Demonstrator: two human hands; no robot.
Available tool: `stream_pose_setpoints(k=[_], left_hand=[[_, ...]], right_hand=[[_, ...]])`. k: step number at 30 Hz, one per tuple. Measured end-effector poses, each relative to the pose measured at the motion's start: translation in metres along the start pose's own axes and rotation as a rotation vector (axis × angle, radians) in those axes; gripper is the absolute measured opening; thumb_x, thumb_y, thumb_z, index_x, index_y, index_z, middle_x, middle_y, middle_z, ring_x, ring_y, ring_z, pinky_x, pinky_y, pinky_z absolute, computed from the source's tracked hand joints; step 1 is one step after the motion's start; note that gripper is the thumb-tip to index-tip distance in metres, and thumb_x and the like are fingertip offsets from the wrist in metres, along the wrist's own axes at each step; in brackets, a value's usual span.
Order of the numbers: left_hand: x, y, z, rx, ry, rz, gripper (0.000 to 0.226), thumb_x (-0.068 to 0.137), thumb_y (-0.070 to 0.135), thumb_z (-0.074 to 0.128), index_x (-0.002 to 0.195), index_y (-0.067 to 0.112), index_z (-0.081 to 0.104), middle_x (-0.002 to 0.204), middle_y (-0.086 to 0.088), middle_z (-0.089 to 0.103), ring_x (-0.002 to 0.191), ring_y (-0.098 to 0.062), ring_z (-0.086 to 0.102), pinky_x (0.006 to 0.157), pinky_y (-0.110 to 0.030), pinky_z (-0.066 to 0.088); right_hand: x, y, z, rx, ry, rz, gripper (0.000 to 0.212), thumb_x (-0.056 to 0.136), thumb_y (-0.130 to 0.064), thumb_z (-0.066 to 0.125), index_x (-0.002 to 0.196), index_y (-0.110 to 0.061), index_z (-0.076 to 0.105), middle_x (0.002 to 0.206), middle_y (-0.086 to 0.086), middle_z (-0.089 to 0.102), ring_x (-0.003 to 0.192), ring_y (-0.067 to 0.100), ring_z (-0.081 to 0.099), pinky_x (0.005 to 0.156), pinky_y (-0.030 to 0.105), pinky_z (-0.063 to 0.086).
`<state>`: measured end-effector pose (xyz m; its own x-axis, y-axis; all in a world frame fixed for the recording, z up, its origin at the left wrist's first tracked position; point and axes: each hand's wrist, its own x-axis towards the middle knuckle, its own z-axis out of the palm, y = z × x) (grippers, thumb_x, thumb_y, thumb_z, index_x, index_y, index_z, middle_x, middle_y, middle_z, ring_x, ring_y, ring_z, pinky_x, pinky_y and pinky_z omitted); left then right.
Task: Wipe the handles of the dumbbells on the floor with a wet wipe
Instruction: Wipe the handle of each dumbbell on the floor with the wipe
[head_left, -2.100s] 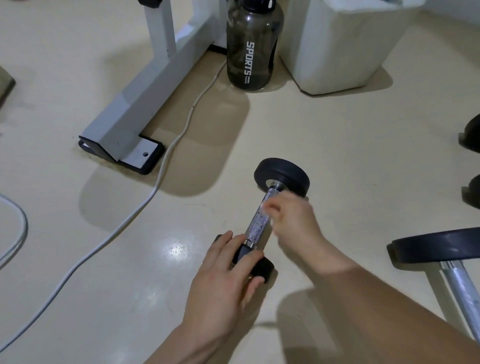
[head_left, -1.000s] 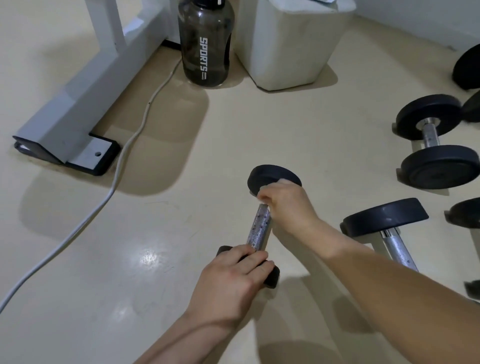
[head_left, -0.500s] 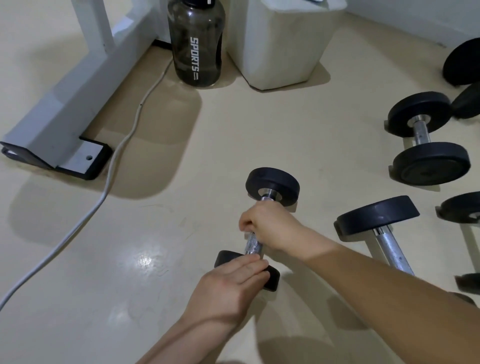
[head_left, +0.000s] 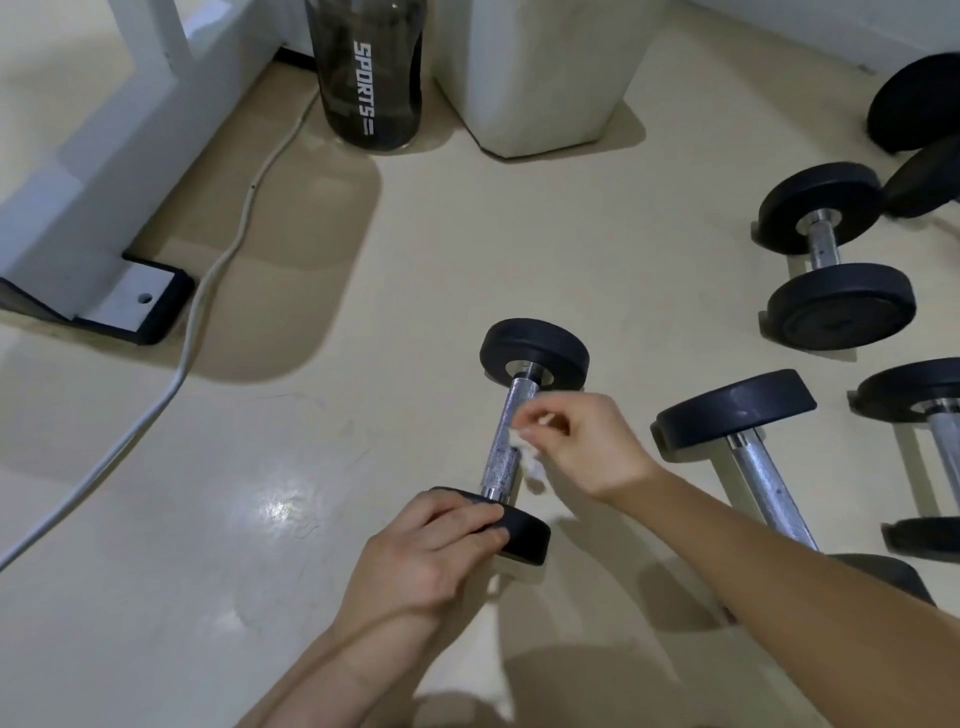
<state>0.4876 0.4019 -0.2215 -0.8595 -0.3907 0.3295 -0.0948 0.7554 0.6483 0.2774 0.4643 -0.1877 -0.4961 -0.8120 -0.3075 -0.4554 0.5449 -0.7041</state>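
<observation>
A small dumbbell (head_left: 506, 441) with black round ends and a knurled chrome handle lies on the beige floor in the middle of the view. My left hand (head_left: 431, 556) grips its near black end, fingers curled over the top. My right hand (head_left: 576, 441) pinches a crumpled white wet wipe (head_left: 527, 457), held just right of the handle's middle. The wipe hangs below my fingers beside the bar; the far half of the handle is bare.
More dumbbells lie to the right: one (head_left: 831, 265) at upper right, a larger one (head_left: 748, 447) close to my right arm, another (head_left: 935, 415) at the edge. A dark sports bottle (head_left: 371, 78), a white bin (head_left: 540, 78), a white machine base (head_left: 98, 197) and a grey cable (head_left: 202, 291) lie behind and left.
My right hand, which was wrapped round the handle half a second ago, has come off it to the right with the wipe. My left hand stays on the near end.
</observation>
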Motion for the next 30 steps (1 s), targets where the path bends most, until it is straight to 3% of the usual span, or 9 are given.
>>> stream_pose_setpoints(k=[5,9,11,16,19,22,26,28,30], left_hand=[[0.004,0.0,-0.002,0.021,-0.001,-0.015,0.026,0.078,0.015,0.058,0.096,0.028,0.072,0.109,0.017,0.067,0.096,-0.008,0.055,0.068,-0.021,0.052],[0.006,0.005,0.0,0.007,-0.002,-0.021,0.024,0.078,0.019,0.056,0.094,0.033,0.068,0.108,0.021,0.066,0.094,-0.008,0.056,0.06,-0.023,0.052],[0.006,0.004,-0.001,0.008,-0.005,-0.023,0.022,0.08,0.02,0.055,0.095,0.032,0.067,0.108,0.021,0.065,0.094,-0.009,0.056,0.06,-0.022,0.052],[0.007,0.004,-0.012,0.037,-0.033,-0.064,0.024,0.075,0.02,0.059,0.094,0.033,0.064,0.109,0.022,0.063,0.093,-0.011,0.057,0.059,-0.026,0.053],[0.011,0.009,-0.018,0.083,-0.047,-0.109,0.011,0.08,0.039,0.062,0.086,0.03,0.062,0.102,0.021,0.06,0.091,-0.009,0.056,0.053,-0.027,0.051],[0.013,0.005,-0.02,0.162,-0.049,-0.145,0.018,0.084,0.048,0.056,0.083,0.03,0.057,0.096,0.02,0.058,0.088,-0.007,0.053,0.046,-0.029,0.048],[0.013,0.0,-0.021,0.154,-0.02,-0.171,0.02,0.083,0.05,0.055,0.083,0.03,0.055,0.096,0.019,0.057,0.087,-0.007,0.052,0.046,-0.029,0.048],[0.013,0.003,-0.021,0.161,-0.023,-0.161,0.019,0.083,0.049,0.055,0.082,0.03,0.056,0.096,0.02,0.057,0.088,-0.006,0.052,0.046,-0.028,0.048],[0.014,0.004,-0.02,0.154,-0.02,-0.168,0.02,0.082,0.05,0.055,0.081,0.031,0.057,0.095,0.02,0.057,0.088,-0.005,0.052,0.047,-0.027,0.049]], right_hand=[[-0.001,0.009,0.033,-0.247,-0.084,-0.238,0.013,0.084,-0.008,0.067,0.092,-0.011,0.075,0.092,-0.009,0.059,0.085,0.009,0.057,0.085,0.015,0.04],[0.031,0.012,0.022,-0.251,0.32,-0.271,0.011,0.079,-0.001,0.065,0.081,-0.006,0.076,0.087,0.006,0.068,0.088,0.011,0.058,0.084,0.002,0.034],[0.034,0.013,0.028,-0.184,0.423,-0.193,0.014,0.079,0.0,0.064,0.083,-0.006,0.076,0.087,0.005,0.068,0.087,0.01,0.058,0.083,0.01,0.041],[-0.005,0.009,0.045,-0.138,0.179,-0.291,0.016,0.077,-0.002,0.062,0.081,-0.007,0.076,0.077,0.001,0.064,0.073,0.008,0.059,0.07,0.01,0.043],[0.038,0.009,0.035,-0.179,0.346,-0.255,0.018,0.076,0.001,0.06,0.08,-0.008,0.075,0.076,0.006,0.062,0.073,0.022,0.061,0.069,0.02,0.045],[0.034,0.01,0.051,-0.126,0.389,-0.115,0.022,0.08,0.001,0.061,0.08,-0.016,0.075,0.081,-0.003,0.06,0.078,0.019,0.061,0.07,0.03,0.049],[0.001,0.006,0.054,-0.125,0.179,-0.287,0.014,0.074,-0.003,0.067,0.077,-0.014,0.076,0.074,-0.008,0.062,0.073,0.009,0.059,0.069,0.019,0.046],[0.032,0.007,0.04,-0.245,0.272,-0.378,0.014,0.066,-0.001,0.066,0.073,-0.01,0.074,0.072,0.002,0.063,0.073,0.016,0.058,0.066,0.019,0.041],[0.053,0.009,0.037,-0.259,0.414,-0.281,0.018,0.068,0.002,0.064,0.074,-0.011,0.075,0.074,0.0,0.061,0.078,0.017,0.06,0.068,0.019,0.041]])
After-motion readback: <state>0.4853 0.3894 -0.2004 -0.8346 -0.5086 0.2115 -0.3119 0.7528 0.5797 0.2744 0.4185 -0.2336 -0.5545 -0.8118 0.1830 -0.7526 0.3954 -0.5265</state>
